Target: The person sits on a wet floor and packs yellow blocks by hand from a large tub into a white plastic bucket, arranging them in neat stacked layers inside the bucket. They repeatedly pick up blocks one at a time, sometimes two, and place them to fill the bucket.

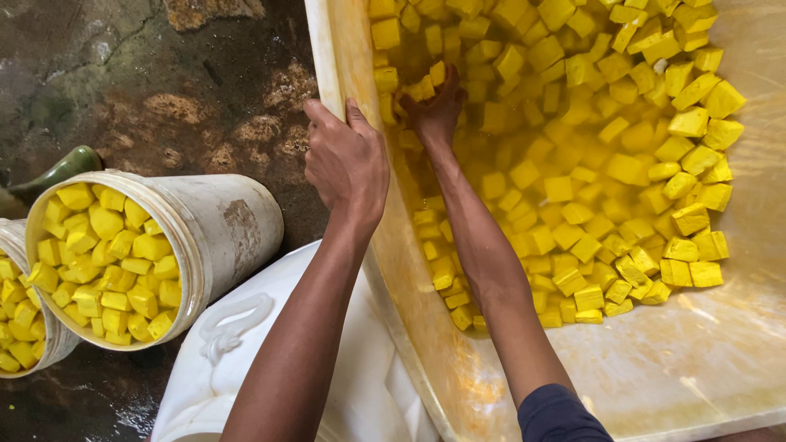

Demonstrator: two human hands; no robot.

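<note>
The left hand (345,160) is clenched on the near-left rim of one big yellow-stained tub (344,49); the right hand (432,110) closes around yellow cubes (622,168) floating in it. Two full buckets (225,225) stand left.

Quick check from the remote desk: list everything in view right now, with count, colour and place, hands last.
yellow cubes: too many to count, yellow, lying in liquid in the big tub, more filling both buckets
tub: one, cream stained yellow, right side
full bucket: one, white, left
second bucket: one, white, far left edge, partly cut off
white cloth: one, bottom centre beside the tub
floor: dark, wet, upper left
left hand: gripping the tub rim
right hand: in the tub among the cubes
</note>
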